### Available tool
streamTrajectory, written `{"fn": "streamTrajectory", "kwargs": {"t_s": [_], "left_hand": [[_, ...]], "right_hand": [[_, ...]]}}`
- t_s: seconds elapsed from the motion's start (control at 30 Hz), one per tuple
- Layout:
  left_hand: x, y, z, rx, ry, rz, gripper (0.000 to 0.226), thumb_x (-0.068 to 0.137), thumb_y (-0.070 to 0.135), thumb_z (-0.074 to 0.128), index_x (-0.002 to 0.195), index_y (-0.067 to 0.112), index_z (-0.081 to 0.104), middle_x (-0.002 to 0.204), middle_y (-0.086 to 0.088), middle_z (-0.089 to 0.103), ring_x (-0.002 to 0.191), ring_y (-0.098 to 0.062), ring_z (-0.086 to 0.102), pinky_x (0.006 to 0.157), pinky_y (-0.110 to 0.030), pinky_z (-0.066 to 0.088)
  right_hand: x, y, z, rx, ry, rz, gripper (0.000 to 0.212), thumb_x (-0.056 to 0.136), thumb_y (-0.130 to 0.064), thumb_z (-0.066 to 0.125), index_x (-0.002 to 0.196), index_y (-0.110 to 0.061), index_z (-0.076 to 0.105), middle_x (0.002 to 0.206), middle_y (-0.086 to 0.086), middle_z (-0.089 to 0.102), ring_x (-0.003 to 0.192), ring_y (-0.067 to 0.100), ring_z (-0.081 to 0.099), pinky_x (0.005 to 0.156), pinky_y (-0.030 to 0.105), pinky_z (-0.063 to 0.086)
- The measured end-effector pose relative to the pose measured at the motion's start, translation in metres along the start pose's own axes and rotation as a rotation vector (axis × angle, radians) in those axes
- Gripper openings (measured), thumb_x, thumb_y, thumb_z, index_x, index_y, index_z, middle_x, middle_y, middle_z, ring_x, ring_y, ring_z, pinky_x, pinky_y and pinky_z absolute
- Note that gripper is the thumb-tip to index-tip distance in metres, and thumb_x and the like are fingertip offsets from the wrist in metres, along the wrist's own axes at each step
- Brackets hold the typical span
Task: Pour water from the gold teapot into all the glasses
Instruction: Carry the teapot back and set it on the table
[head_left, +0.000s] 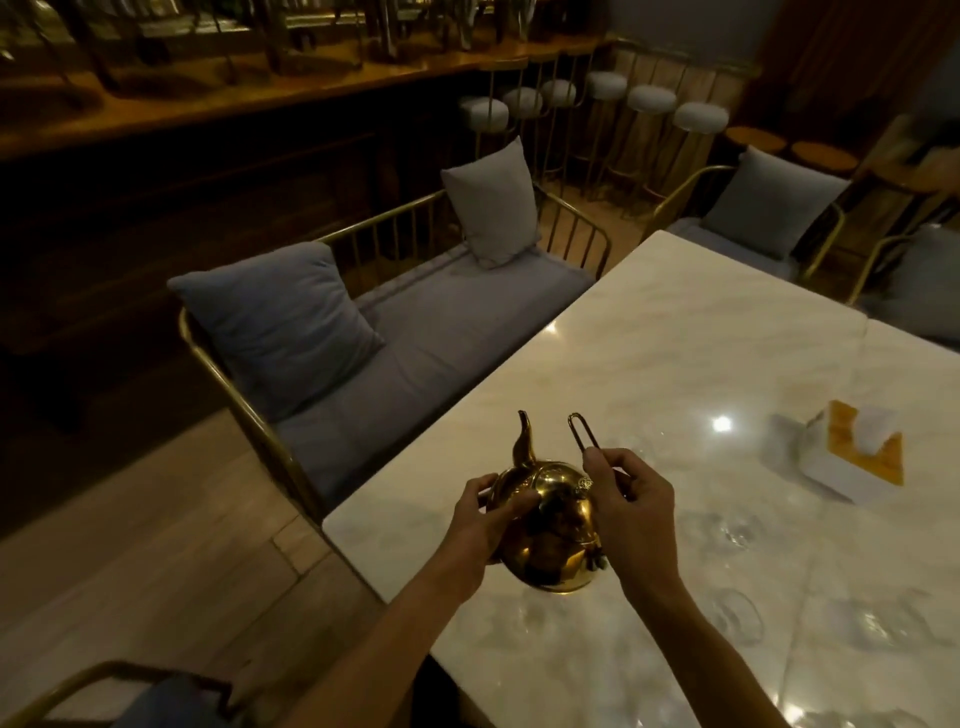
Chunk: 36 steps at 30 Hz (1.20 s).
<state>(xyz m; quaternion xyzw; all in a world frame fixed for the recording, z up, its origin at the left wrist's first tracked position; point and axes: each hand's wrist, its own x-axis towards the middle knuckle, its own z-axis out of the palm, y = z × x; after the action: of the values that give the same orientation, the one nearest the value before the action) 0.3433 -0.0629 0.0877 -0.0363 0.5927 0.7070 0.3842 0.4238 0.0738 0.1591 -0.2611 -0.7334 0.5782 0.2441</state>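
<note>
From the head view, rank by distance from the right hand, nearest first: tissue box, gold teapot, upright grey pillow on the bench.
From the right hand:
1. Gold teapot, touching it, to its left.
2. Tissue box, on the table, off to its right.
3. Upright grey pillow, at the bench's far end.

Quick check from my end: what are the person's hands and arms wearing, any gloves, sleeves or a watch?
Nothing visible. The left hand and right hand are bare, with no gloves or rings that show. Both forearms are bare to the frame's bottom edge: no sleeves, watch or bracelet in view. The light is dim, so small details could be missed.

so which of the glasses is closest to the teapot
The glass just right of the right hand holding the gold teapot; the other glasses sit nearer the camera.
</note>
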Motion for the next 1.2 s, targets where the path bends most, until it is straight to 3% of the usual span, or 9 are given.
{"fn": "streamTrajectory", "kwargs": {"t_s": [0.17, 0.3, 0.43, 0.6, 0.87, 1.03, 1.2], "left_hand": [[0.043, 0.029, -0.021, 0.038, -0.023, -0.058, 0.07, 0.082, 0.036, 0.078, 0.14, 0.027, 0.042, 0.126, 0.004, 0.056, 0.101, -0.01, 0.06, 0.062, -0.022, 0.055], [0.073, 0.045, -0.036, 0.076, -0.042, -0.089, 0.067, 0.084, 0.035, 0.077, 0.14, 0.027, 0.041, 0.12, 0.007, 0.058, 0.1, -0.01, 0.06, 0.064, -0.023, 0.055], [0.097, 0.056, -0.045, 0.122, -0.051, -0.138, 0.064, 0.083, 0.035, 0.077, 0.137, 0.027, 0.043, 0.12, 0.004, 0.059, 0.101, -0.011, 0.06, 0.07, -0.026, 0.054], [0.131, 0.062, -0.07, 0.215, -0.118, -0.189, 0.076, 0.072, 0.045, 0.081, 0.136, 0.027, 0.046, 0.129, -0.002, 0.06, 0.11, -0.018, 0.062, 0.082, -0.031, 0.055], [0.204, 0.058, -0.122, 0.536, -0.338, -0.276, 0.077, 0.068, 0.055, 0.082, 0.131, 0.021, 0.053, 0.124, 0.0, 0.065, 0.112, -0.018, 0.064, 0.094, -0.033, 0.054], [0.247, 0.057, -0.139, 0.724, -0.475, -0.341, 0.055, 0.082, 0.049, 0.076, 0.124, 0.022, 0.057, 0.12, 0.001, 0.065, 0.109, -0.016, 0.063, 0.099, -0.039, 0.055], [0.281, 0.066, -0.145, 0.791, -0.608, -0.338, 0.078, 0.061, 0.057, 0.084, 0.126, 0.02, 0.06, 0.122, 0.002, 0.066, 0.112, -0.015, 0.063, 0.099, -0.034, 0.053]], "right_hand": [[0.038, 0.002, 0.037, -0.016, 0.029, 0.074, 0.016, 0.099, -0.024, 0.061, 0.089, -0.018, 0.072, 0.078, -0.007, 0.074, 0.077, 0.007, 0.072, 0.072, 0.025, 0.057], [0.06, 0.005, 0.062, -0.005, 0.057, 0.113, 0.016, 0.1, -0.022, 0.06, 0.09, -0.016, 0.071, 0.078, -0.01, 0.073, 0.079, 0.003, 0.071, 0.067, 0.017, 0.054], [0.074, 0.008, 0.08, 0.006, 0.098, 0.178, 0.014, 0.1, -0.024, 0.06, 0.092, -0.019, 0.069, 0.083, -0.007, 0.073, 0.079, 0.0, 0.071, 0.066, 0.016, 0.056], [0.082, 0.018, 0.113, 0.028, 0.196, 0.261, 0.012, 0.1, -0.024, 0.059, 0.093, -0.022, 0.068, 0.088, -0.007, 0.074, 0.082, 0.008, 0.071, 0.073, 0.023, 0.058], [0.079, 0.047, 0.185, -0.003, 0.401, 0.414, 0.012, 0.102, -0.025, 0.057, 0.095, -0.028, 0.067, 0.09, -0.01, 0.073, 0.087, 0.004, 0.071, 0.08, 0.031, 0.06], [0.089, 0.054, 0.227, -0.105, 0.591, 0.433, 0.016, 0.103, -0.02, 0.055, 0.095, -0.023, 0.068, 0.09, -0.009, 0.074, 0.087, -0.004, 0.068, 0.08, 0.028, 0.058], [0.104, 0.066, 0.254, -0.104, 0.714, 0.484, 0.024, 0.106, -0.024, 0.047, 0.095, -0.025, 0.069, 0.087, -0.007, 0.074, 0.081, 0.004, 0.069, 0.077, 0.027, 0.055]]}}
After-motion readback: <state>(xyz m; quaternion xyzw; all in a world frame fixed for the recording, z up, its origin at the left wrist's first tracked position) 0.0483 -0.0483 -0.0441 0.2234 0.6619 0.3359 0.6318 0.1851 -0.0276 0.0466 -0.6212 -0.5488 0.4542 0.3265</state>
